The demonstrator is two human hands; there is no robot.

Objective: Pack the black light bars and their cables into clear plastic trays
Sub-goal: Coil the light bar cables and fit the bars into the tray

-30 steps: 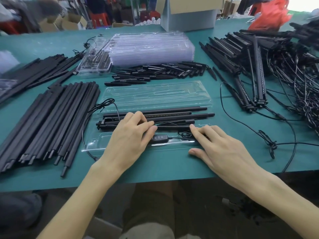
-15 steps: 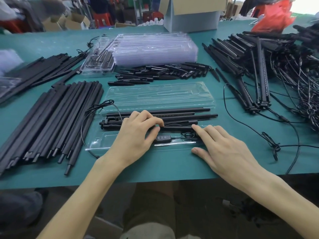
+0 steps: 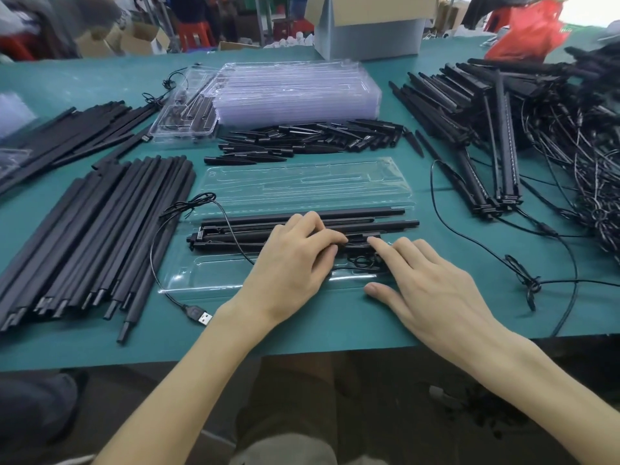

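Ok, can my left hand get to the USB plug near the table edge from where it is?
Probably yes. The left hand rests on the light bars; the USB plug lies uncovered on the green mat right beside its wrist, so it need only lift and draw back.

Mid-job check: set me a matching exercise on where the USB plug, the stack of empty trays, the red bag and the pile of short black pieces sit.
Things:
1 USB plug
2 stack of empty trays
3 red bag
4 pile of short black pieces

Places:
A far right end of the table
B near the front edge
C far middle, before the cardboard box
D just nearer than the tray stack

Pairs: 1-B, 2-C, 3-A, 4-D
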